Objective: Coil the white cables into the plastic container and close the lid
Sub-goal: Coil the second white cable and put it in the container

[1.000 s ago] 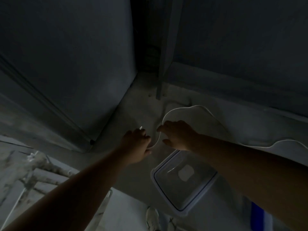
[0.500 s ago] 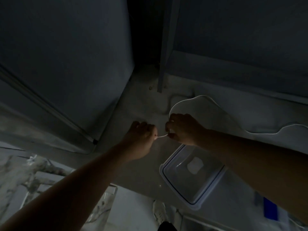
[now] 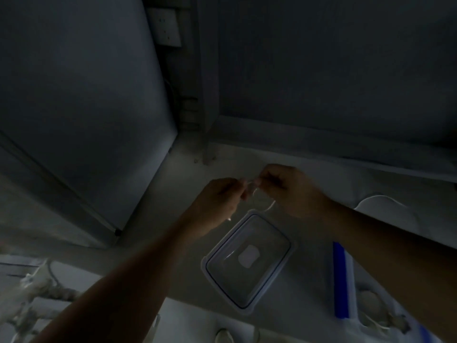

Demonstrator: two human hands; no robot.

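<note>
The scene is very dim. A thin white cable [image 3: 268,207] is pinched between my left hand [image 3: 218,201] and my right hand [image 3: 289,191], which are close together above the pale surface. A small loop of it hangs between them, just over the far corner of the clear plastic container [image 3: 249,262]. The container lies open with a blue-lined rim and a white label on its bottom. More white cable [image 3: 385,198] trails in a curve on the surface to the right, behind my right forearm. A blue-edged piece [image 3: 340,280], possibly the lid, lies right of the container.
A grey panel [image 3: 86,120] rises at the left and a low ledge [image 3: 321,149] runs along the back. A wall socket [image 3: 168,27] sits at the top. Whitish pipes or frame parts [image 3: 32,293] lie below the surface's front edge at the lower left.
Both hands have lifted and drawn together, gathering the cable into a small loop. The big arc of cable that lay behind my right hand is gone from there.
</note>
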